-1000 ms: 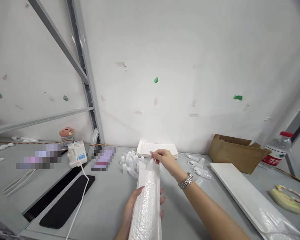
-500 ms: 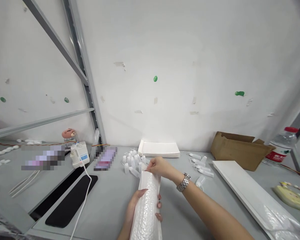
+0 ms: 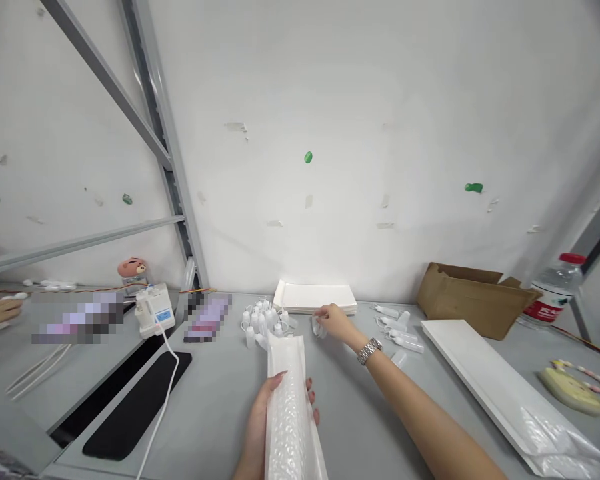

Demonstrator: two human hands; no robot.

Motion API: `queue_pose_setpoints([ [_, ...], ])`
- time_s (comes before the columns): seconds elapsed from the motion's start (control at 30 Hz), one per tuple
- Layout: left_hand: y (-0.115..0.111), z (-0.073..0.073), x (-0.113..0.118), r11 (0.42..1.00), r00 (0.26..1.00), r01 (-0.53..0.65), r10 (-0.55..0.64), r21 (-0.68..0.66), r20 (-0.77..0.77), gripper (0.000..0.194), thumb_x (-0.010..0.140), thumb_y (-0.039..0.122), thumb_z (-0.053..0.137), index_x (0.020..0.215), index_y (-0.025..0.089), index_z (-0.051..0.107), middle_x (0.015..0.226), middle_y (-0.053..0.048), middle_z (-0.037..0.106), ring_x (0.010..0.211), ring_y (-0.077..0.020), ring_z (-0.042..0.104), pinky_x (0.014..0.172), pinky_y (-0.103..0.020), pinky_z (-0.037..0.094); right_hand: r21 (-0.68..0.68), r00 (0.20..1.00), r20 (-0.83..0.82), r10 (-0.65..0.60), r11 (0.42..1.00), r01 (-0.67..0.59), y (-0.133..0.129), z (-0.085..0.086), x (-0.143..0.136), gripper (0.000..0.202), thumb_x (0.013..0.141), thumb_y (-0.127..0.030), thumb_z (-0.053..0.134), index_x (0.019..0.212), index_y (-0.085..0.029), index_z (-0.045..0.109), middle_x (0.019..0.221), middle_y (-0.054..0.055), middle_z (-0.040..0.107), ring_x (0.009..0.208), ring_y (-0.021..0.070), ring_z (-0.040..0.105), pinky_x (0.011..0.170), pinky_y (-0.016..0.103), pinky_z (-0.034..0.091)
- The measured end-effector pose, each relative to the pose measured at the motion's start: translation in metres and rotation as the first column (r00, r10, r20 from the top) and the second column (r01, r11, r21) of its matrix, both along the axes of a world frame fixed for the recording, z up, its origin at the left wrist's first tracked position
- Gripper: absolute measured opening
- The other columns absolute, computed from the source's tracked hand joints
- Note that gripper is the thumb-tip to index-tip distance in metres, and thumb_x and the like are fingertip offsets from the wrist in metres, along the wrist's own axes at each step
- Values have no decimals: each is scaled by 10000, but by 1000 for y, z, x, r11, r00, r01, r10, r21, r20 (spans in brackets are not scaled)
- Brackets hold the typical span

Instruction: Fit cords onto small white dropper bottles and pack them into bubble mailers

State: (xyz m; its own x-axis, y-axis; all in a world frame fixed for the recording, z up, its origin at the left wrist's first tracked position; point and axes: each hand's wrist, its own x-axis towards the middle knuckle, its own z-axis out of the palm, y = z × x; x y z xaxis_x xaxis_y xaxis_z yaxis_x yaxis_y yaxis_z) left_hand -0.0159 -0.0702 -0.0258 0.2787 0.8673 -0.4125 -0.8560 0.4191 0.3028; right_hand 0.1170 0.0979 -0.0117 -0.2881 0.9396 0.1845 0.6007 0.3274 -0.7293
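My left hand (image 3: 260, 417) is wrapped round a white bubble mailer (image 3: 289, 407), its thumb on the front and fingertips showing at the right edge. The mailer stands tilted toward me. Beyond its top, to the right, my right hand (image 3: 335, 323) is closed in a pinch, with a watch on the wrist. A small translucent curled piece (image 3: 319, 327) is at its fingertips; its exact kind is unclear. Several small white squeeze bottles with caps (image 3: 263, 317) stand clustered just behind the mailer. More small bottles (image 3: 403, 330) lie to the right of my right hand.
A stack of white mailers (image 3: 317, 298) lies against the wall. On the right are a filled white mailer (image 3: 510, 393), a cardboard box (image 3: 473, 300) and a water bottle (image 3: 555, 293). A power strip (image 3: 155, 310) stands left. Another person's hand (image 3: 0, 312) shows at far left.
My right hand has moved from the mailer's top edge to the right, with the translucent piece at its fingertips. The mailer has shifted slightly left and down. Another person's hand has appeared at far left.
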Motion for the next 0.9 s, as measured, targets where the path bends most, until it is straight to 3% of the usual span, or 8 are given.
queue_pose_setpoints([
  [0.1, 1, 1, -1, 999, 1000, 3, -2, -32, 23, 321, 718, 275, 542, 965, 74, 510, 728, -77, 628, 659, -197, 602, 690, -333, 440, 49, 997, 66, -42, 998, 39, 11, -12, 8, 257, 693, -89, 480, 885, -112, 650, 844, 104, 617, 825, 204, 539, 738, 297, 381],
  [0.2, 1, 1, -1, 999, 999, 7, -5, -40, 32, 301, 719, 269, 537, 953, 82, 512, 723, -72, 624, 657, -195, 602, 679, -327, 442, 69, 991, 137, -12, 998, 2, 13, -11, 16, 294, 665, -36, 442, 829, -138, 664, 850, 82, 622, 795, 186, 547, 715, 271, 382],
  [0.4, 3, -2, -1, 1000, 1000, 4, -4, 1, 8, 225, 725, 262, 535, 867, 88, 533, 709, -71, 618, 639, -184, 593, 665, -319, 444, 114, 962, 263, 77, 987, -111, -5, -11, 29, 352, 551, 22, 475, 755, -183, 675, 880, 63, 638, 900, 234, 521, 785, 301, 340],
  [0.5, 3, -4, -1, 1000, 1000, 23, -23, -2, 7, 242, 720, 268, 548, 877, 84, 535, 719, -73, 624, 646, -186, 600, 676, -321, 444, 162, 963, 266, 44, 983, -89, -15, -15, 37, 278, 588, -17, 506, 762, -169, 661, 884, 94, 627, 945, 256, 491, 820, 331, 307],
  [0.67, 1, -3, 0, 996, 997, 76, -76, -42, 6, 317, 719, 294, 565, 948, 78, 534, 752, -80, 634, 666, -197, 613, 689, -331, 450, 140, 979, 205, 6, 990, -35, -21, -13, 52, 107, 616, -118, 575, 703, -153, 627, 824, 81, 613, 836, 219, 527, 732, 291, 365],
  [0.73, 0, -1, 1, 995, 995, 95, -95, -43, 10, 307, 727, 297, 559, 950, 86, 537, 759, -81, 634, 658, -196, 615, 683, -332, 448, 86, 994, 108, 13, 996, -22, -22, -7, 56, 127, 665, -217, 581, 769, -154, 619, 855, 64, 613, 798, 192, 541, 695, 276, 394],
  [0.8, -1, 2, 1, 992, 993, 119, -119, -32, 10, 284, 736, 301, 547, 931, 95, 542, 755, -80, 631, 656, -200, 614, 683, -338, 445, -47, 986, -161, 51, 997, -60, -24, 0, 57, 207, 710, -324, 565, 832, -163, 611, 880, 51, 618, 796, 177, 553, 680, 271, 413],
  [0.9, -2, 4, 2, 983, 983, 183, -183, 6, -4, 288, 750, 329, 525, 904, 87, 549, 753, -91, 626, 671, -212, 609, 692, -355, 440, -244, 775, -632, 22, 943, -225, -28, 7, 53, 250, 707, -396, 584, 821, -176, 621, 907, 53, 628, 819, 168, 565, 673, 263, 423],
])
